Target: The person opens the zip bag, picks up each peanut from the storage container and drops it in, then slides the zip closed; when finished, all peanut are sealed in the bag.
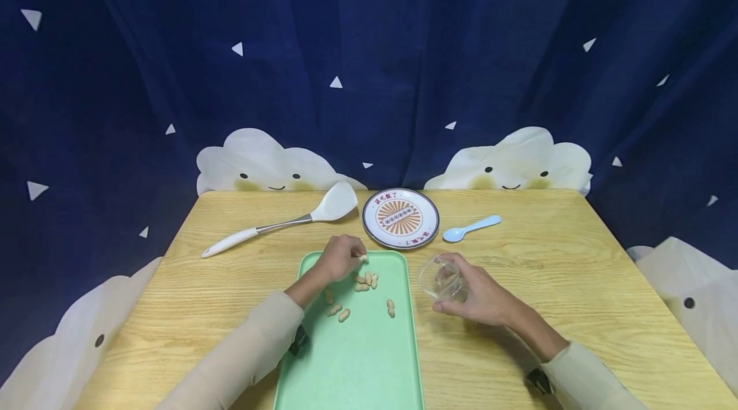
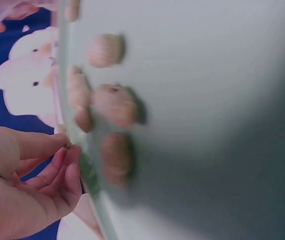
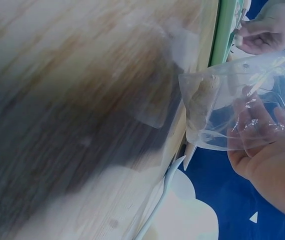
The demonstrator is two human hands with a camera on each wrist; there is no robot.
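My left hand (image 1: 339, 257) pinches a peanut (image 1: 364, 258) by the tray's far edge (image 1: 385, 253), my right hand (image 1: 483, 298) grips a bag (image 1: 430, 277) seemingly holding one, loose peanuts (image 1: 368, 278) remaining.

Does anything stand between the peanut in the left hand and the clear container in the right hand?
Nothing visible blocks the way from the peanut to the clear container. The tray's right rim runs between them, but the left hand appears to hold the peanut above it.
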